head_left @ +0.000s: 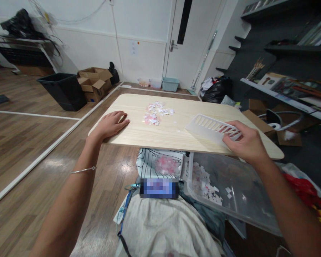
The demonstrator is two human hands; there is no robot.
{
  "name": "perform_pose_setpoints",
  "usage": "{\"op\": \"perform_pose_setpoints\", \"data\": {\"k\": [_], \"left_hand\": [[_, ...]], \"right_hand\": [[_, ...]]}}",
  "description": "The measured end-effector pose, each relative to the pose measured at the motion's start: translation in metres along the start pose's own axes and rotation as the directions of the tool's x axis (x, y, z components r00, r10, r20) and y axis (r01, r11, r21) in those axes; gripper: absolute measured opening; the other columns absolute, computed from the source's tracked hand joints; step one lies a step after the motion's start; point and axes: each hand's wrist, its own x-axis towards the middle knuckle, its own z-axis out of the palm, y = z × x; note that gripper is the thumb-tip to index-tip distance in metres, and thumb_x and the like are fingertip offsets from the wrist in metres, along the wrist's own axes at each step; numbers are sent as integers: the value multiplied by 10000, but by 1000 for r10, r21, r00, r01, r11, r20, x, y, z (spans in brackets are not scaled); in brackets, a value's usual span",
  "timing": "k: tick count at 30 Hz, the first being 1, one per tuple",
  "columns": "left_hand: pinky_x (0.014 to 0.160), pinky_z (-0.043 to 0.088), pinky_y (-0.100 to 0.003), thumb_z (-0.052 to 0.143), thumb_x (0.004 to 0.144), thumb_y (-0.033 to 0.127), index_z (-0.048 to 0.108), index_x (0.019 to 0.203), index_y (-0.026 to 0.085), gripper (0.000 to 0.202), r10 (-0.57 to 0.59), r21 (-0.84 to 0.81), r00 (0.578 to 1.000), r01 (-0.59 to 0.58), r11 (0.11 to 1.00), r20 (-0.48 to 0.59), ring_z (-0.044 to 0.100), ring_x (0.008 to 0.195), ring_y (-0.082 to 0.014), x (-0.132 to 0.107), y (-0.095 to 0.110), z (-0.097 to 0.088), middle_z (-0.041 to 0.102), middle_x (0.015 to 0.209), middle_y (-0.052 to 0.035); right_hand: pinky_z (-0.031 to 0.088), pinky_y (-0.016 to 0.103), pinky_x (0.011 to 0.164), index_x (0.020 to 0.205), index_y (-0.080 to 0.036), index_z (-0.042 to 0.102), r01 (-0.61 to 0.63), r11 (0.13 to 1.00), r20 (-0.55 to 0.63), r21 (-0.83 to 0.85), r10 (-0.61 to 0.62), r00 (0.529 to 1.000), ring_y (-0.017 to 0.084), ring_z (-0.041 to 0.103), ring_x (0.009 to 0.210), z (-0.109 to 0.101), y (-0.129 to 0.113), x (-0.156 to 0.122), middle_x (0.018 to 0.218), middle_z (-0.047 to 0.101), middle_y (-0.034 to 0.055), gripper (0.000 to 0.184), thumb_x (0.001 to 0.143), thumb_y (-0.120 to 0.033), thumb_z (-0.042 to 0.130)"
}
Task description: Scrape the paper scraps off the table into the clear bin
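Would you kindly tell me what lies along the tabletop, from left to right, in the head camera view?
Left hand flat on the table → heap of paper scraps → white slotted panel → right hand, gripping the panel's right end.

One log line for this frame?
left hand: flat on table | right hand: holds white slotted plastic panel | paper pieces: mid-table

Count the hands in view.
2. The left hand lies flat on the table's left edge; the right hand grips a white slotted tray near its right edge. No others show.
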Motion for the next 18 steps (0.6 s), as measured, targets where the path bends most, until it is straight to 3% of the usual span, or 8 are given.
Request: {"op": "perform_pose_setpoints", "data": {"k": [7,18], "left_hand": [[1468,519,-578,531,1200,750,825,1636,288,700,3,1,1000,-3,1000,-9,674,1718,-424,0,0,1,757,1850,-147],[1474,519,-573,534,1207,746,814,1634,261,705,14,8,1000,-14,1000,7,672,1733,-433,2,-2,0,749,1859,-164]], "right_hand": [[727,443,782,952,-379,761,-16,1000,-61,-19,15,998,320,837,735,9,-1,-8,855,886,15,125,830,-384,791],[732,459,791,864,-380,753,16,999,-92,-34,-19,996,340,861,747,10,-5,-12,831,891,26,45,846,-370,792]]}}
